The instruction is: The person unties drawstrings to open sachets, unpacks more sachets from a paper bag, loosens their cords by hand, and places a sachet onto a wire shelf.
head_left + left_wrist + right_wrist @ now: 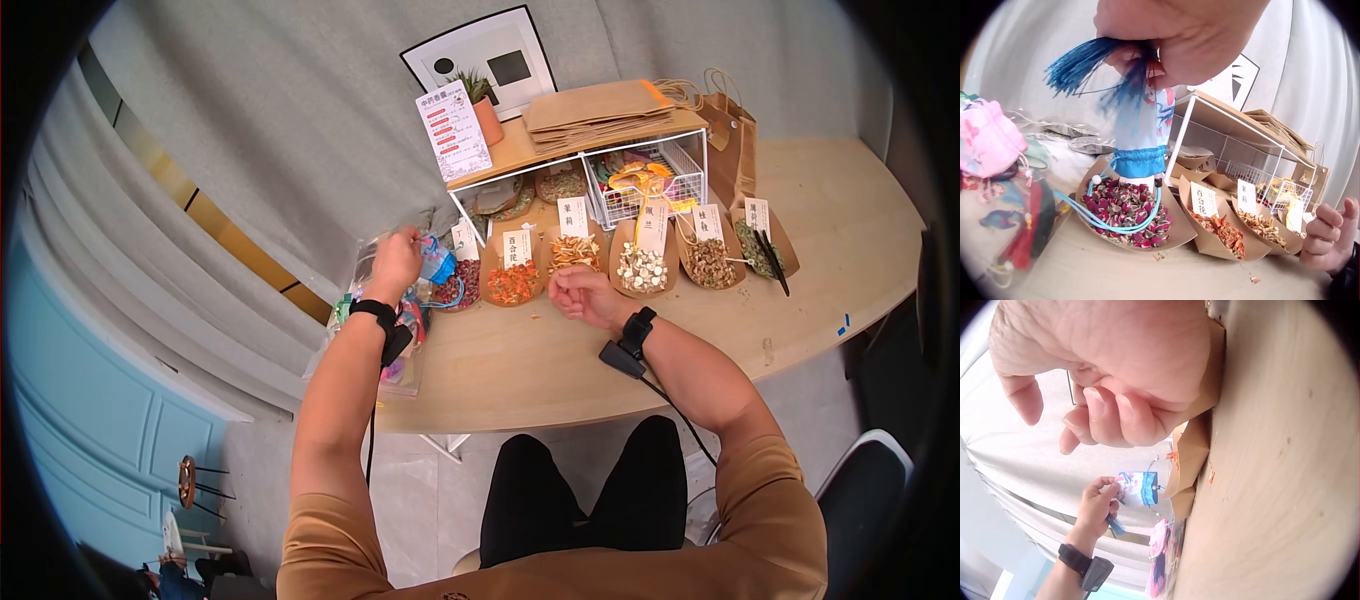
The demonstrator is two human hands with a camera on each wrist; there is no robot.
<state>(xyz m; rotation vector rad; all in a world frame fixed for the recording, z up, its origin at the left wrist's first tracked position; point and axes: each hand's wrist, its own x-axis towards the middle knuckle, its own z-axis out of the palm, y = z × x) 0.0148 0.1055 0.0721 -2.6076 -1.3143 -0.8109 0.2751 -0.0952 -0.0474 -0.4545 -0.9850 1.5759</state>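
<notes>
My left hand (398, 258) pinches the tassel end of a blue-and-white drawstring pouch (1141, 134). The pouch hangs mouth down, its gathered blue band lowest and its light-blue cord looping below. A dark blue tassel (1082, 65) spills out by the fingers. Under the pouch, in the left wrist view, is a paper tray of dried rosebuds (1125, 215). My right hand (588, 297) is held near the table's middle with its fingers loosely curled and nothing in them, just in front of trays of orange petals (514, 285) and pale dried slices (574, 252).
A clear bag of colourful pouches (403, 372) lies at the table's left edge. More labelled trays, one with white pieces (642, 270), run to the right, with black tongs (772, 262) on the last. Behind stands a shelf (600, 140) with a wire basket (650, 185).
</notes>
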